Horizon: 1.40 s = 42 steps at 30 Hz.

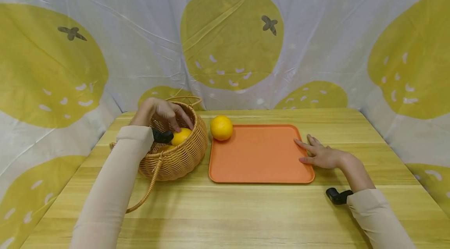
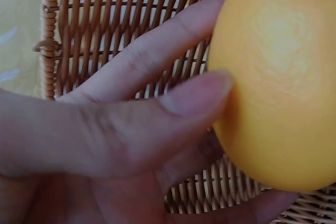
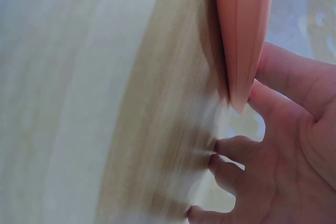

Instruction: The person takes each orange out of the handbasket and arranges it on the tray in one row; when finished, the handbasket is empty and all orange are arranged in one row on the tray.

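Observation:
My left hand [image 1: 164,109] reaches into a wicker basket [image 1: 184,162] and grips an orange [image 1: 181,136] there. In the left wrist view the thumb [image 2: 194,98] presses the near side of the fruit, while other fingers go behind and under it. A second orange [image 1: 221,127] sits on the back left corner of an orange-coloured tray [image 1: 260,159]. At the tray's right edge my right hand [image 1: 325,156] lies with fingers spread; the right wrist view has its thumb and a finger against the rim, other fingertips on the table.
The wooden table [image 1: 246,214] carries the basket on the left and the tray at the centre. One basket handle [image 1: 151,190] hangs toward the front. More yellow shows low inside the basket, mostly hidden. A fruit-printed cloth [image 1: 140,46] encloses the back and sides.

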### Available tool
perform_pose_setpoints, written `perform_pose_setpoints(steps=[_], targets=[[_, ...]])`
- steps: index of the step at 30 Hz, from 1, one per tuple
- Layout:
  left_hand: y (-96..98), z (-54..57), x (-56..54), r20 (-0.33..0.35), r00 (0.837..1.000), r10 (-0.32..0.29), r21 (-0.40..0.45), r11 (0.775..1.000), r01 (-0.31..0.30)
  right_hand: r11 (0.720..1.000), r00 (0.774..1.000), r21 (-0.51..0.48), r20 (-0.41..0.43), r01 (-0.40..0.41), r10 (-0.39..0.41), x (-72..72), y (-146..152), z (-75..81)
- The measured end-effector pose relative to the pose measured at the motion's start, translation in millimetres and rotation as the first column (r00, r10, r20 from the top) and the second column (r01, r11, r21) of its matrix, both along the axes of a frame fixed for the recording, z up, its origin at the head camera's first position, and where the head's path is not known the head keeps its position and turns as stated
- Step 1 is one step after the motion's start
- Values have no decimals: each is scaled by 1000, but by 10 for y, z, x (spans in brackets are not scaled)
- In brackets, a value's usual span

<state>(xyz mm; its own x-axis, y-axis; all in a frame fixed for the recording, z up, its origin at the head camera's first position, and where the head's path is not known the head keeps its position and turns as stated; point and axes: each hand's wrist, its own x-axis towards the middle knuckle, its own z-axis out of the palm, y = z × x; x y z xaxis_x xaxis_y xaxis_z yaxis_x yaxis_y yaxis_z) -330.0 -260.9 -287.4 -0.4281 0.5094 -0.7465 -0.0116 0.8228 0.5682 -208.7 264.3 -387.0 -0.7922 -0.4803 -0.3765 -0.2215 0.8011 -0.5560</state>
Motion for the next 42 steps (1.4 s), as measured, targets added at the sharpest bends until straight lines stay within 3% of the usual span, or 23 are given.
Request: perform_pose_setpoints(steps=[7, 18, 28, 37, 42], targets=[[26, -49, -1, 49, 998, -37, 20, 999, 36, 1000, 1000, -8, -1, -2, 2, -2, 9, -3], [-29, 23, 65, -29, 1000, 7, -138, 990, -11, 1000, 1000, 5, -5, 1, 0, 3, -12, -3], [-38, 6, 55, -5, 1000, -4, -142, 990, 3, 1000, 1000, 6, -1, -2, 2, 5, -3, 3], [-24, -6, 94, 6, 999, 45, -164, 986, -44, 1000, 1000, -1, 2, -8, 8, 3, 8, -6], [-10, 30, 107, 1, 993, 116, -199, 973, -114, 1000, 1000, 1, -1, -5, 5, 2, 12, -5]])
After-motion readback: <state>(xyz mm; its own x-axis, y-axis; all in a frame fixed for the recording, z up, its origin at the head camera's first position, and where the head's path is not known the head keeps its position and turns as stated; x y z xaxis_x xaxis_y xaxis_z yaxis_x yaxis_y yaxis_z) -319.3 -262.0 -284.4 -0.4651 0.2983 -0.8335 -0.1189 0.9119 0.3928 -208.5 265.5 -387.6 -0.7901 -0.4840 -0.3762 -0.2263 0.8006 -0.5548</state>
